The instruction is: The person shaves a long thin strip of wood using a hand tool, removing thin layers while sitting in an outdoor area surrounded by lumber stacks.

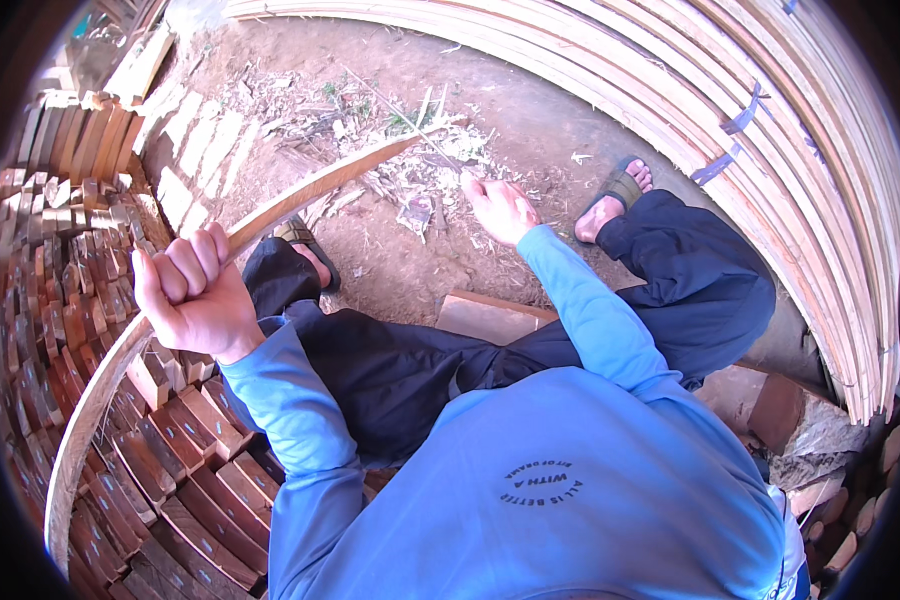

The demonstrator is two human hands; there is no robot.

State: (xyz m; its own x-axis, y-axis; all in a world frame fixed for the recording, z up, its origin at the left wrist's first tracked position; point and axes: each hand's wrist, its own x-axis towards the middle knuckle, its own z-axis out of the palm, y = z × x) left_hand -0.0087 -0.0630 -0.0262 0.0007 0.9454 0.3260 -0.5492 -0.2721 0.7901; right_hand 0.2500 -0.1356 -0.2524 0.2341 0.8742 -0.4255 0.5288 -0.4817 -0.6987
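Observation:
My left hand [195, 295] is closed in a fist around a long wooden strip [310, 188]. The strip runs from the lower left, through the fist, up to the ground ahead between my feet. Beyond its far end, my right hand [505, 210] is closed, back of the hand upward. A long, thin, straight thing [395, 110] reaches from these fingers toward the upper left, crossing the strip near its tip. It looks like a narrow blade or rod seen edge-on; its exact kind cannot be made out. The handle, if any, is hidden in the hand.
Wood shavings [450, 150] litter the dirt floor ahead. Stacked short wooden pieces [180, 440] fill the left side. Long boards [660, 85], tied with blue bands, lie along the upper right. A wooden block [490, 312] sits between my legs. My sandalled feet stand on either side.

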